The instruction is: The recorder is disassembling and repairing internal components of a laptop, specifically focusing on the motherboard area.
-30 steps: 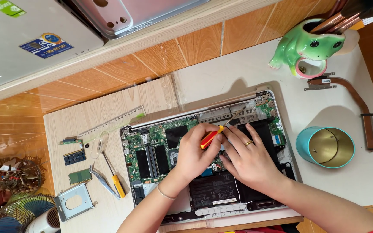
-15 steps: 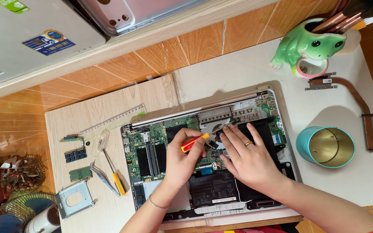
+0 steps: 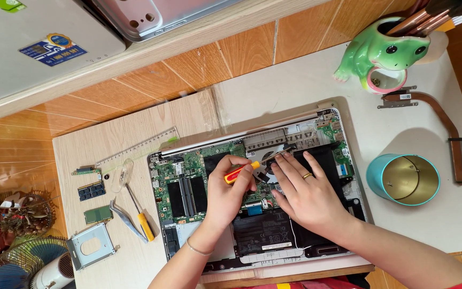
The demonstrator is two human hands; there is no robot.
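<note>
The left hand [image 3: 225, 195] is closed round a red-and-yellow screwdriver [image 3: 241, 172], which half a second ago lay lower and flatter and now angles up toward two o'clock, its tip over the middle of the opened laptop [image 3: 199, 176]. The right hand [image 3: 306, 195] lies flat and open on the dark panel at three o'clock of the left, holding nothing, much as before. Farther out, a teal cup [image 3: 403, 180] sits at three o'clock, a green frog pot [image 3: 372, 53] at one.

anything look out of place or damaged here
Nothing looks damaged. The laptop lies opened, boards exposed, with removed parts beside it: a copper heat pipe, memory modules and a drive bracket. The left hand holds a screwdriver.
</note>
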